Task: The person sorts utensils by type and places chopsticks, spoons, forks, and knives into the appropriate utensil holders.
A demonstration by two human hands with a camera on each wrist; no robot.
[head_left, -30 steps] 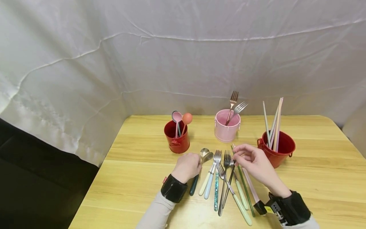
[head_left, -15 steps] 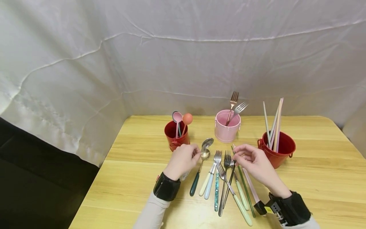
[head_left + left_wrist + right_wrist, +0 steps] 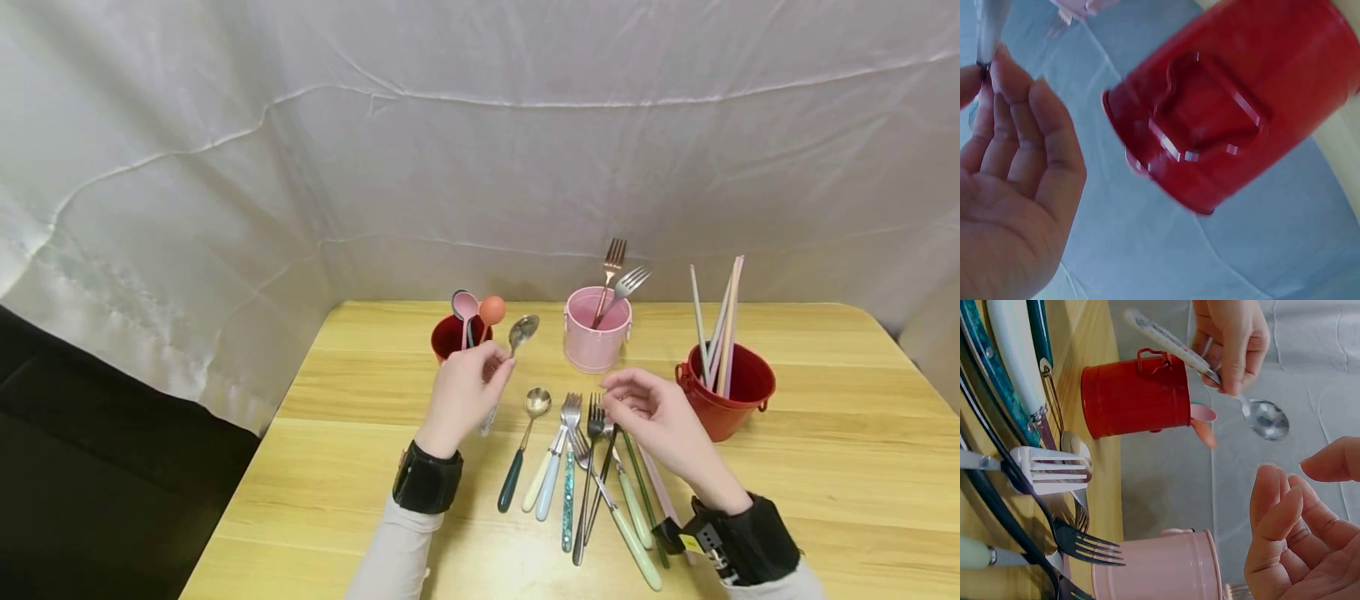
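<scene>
My left hand (image 3: 467,392) pinches a metal spoon (image 3: 1266,419) at its neck, raised above the table. The spoon's pale patterned handle (image 3: 1166,340) slants downward, and its bowl points up. Close beside that hand stands a red bucket (image 3: 1138,397) with a pink spoon (image 3: 465,305) and an orange spoon (image 3: 491,311) in it. My right hand (image 3: 656,417) hovers over the forks, its fingers loosely bent, thumb apart, nothing between them. Under it lie a black fork (image 3: 1085,540) and several other forks. A spoon with a dark green handle (image 3: 511,482) lies left of the forks.
A pink bucket (image 3: 592,346) at the back holds two forks. At the right, another red bucket (image 3: 723,414) has several chopsticks standing in it. A green chopstick (image 3: 641,479) lies by my right wrist. A pale curtain (image 3: 525,183) hangs behind the table.
My left hand has lifted the patterned-handle spoon from beside the green-handled one and carried it up and toward the left red bucket. The right hand has shifted only slightly.
</scene>
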